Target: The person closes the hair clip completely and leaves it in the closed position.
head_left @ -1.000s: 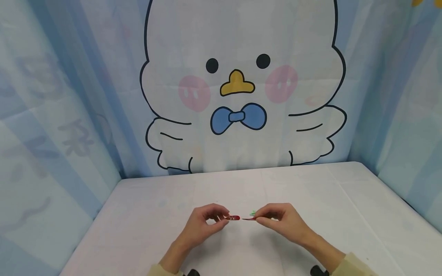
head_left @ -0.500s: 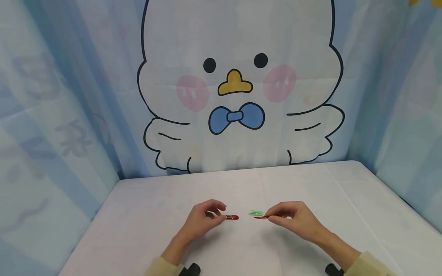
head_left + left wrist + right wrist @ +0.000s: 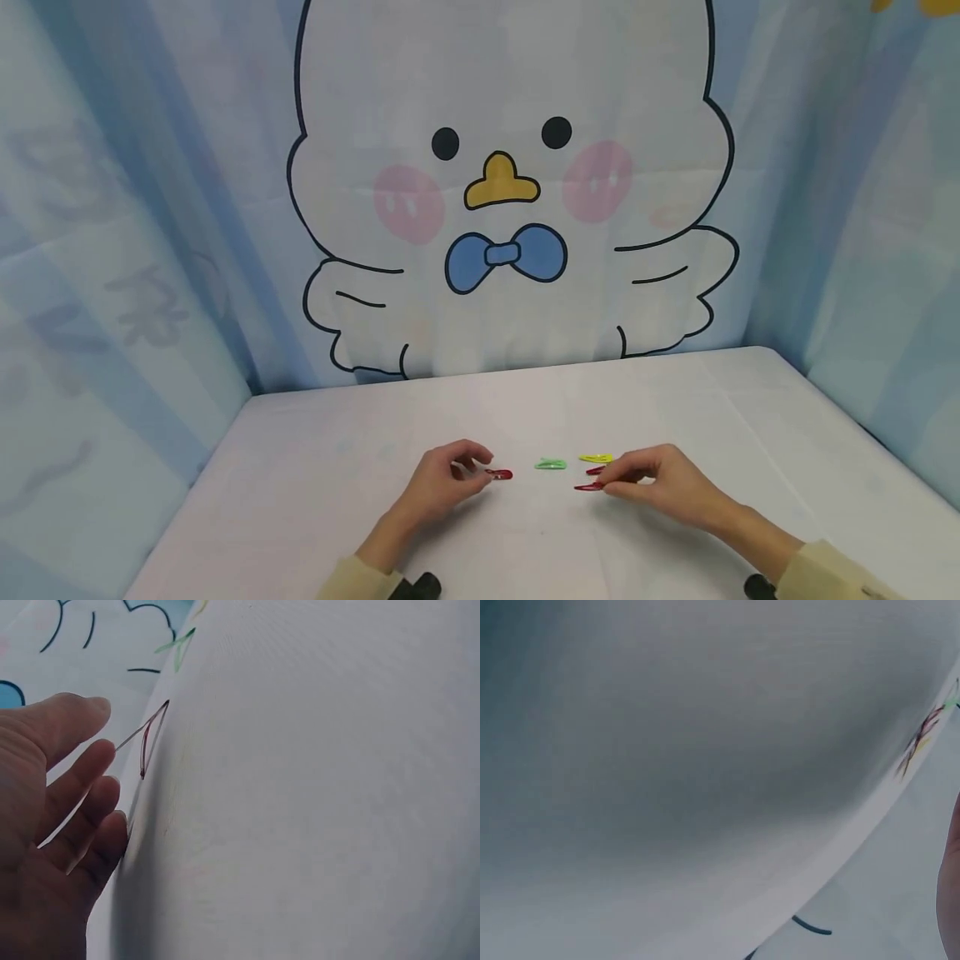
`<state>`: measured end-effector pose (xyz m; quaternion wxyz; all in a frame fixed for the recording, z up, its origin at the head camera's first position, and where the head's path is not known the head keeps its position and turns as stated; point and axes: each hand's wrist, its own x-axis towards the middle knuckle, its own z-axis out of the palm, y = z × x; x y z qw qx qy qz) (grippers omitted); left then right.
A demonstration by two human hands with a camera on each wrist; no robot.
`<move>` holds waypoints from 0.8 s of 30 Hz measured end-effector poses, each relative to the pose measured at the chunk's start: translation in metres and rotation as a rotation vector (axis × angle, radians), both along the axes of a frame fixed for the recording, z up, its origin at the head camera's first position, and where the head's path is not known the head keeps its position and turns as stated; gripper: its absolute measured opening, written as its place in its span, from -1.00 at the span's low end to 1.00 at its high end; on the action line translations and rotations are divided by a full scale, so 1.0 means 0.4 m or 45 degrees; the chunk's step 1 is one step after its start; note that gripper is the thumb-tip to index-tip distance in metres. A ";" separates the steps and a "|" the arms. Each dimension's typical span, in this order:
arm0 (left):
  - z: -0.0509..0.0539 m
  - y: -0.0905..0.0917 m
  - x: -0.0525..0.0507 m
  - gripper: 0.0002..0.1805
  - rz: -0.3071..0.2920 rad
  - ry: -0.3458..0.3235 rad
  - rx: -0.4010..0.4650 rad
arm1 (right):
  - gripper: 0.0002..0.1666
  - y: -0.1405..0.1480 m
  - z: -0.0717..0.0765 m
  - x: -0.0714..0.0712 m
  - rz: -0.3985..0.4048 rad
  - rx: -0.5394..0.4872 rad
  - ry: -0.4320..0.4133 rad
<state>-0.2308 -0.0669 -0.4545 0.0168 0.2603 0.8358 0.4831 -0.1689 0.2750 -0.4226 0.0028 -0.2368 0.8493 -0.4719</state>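
On the white table lies a red hair clip (image 3: 500, 474), right by the fingertips of my left hand (image 3: 442, 485). In the left wrist view that hand (image 3: 67, 795) has its fingers loosely bent and spread, with the thin red clip (image 3: 144, 754) just beyond them; contact is unclear. My right hand (image 3: 667, 487) pinches another red clip (image 3: 588, 487) between thumb and fingers. A third red clip (image 3: 595, 471) is just behind it, partly hidden by the fingers. The right wrist view shows only an edge of the hand (image 3: 949, 889) and several overlapping clips (image 3: 921, 741).
A green clip (image 3: 551, 464) lies between the hands, slightly farther back, and a yellow clip (image 3: 596, 458) sits behind the red ones. The table (image 3: 360, 425) meets a printed curtain (image 3: 517, 317) at its back edge; curtains also stand at both sides.
My right hand has moved right with its red clip, bringing the green, yellow and third red clips into view. My left hand has barely moved beside its clip.
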 end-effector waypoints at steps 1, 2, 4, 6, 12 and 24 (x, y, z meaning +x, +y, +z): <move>-0.002 0.000 -0.001 -0.78 0.003 0.000 -0.002 | -0.88 0.004 -0.003 -0.001 0.003 0.017 0.002; -0.003 0.001 -0.002 -0.78 0.005 -0.002 -0.006 | -0.88 0.008 -0.005 -0.003 0.005 0.035 0.004; -0.006 0.001 -0.004 -0.79 0.004 0.000 -0.016 | -0.90 0.016 -0.010 -0.005 -0.002 0.070 0.015; -0.007 0.003 -0.006 -0.79 -0.003 -0.001 -0.023 | -0.91 0.023 -0.013 -0.007 -0.011 0.103 0.023; -0.011 0.009 -0.010 -0.80 -0.004 0.003 -0.069 | -0.91 0.037 -0.016 -0.010 0.004 0.173 0.007; -0.017 0.024 -0.020 -0.81 0.018 -0.010 -0.139 | -0.90 0.055 -0.031 -0.009 0.028 0.190 -0.035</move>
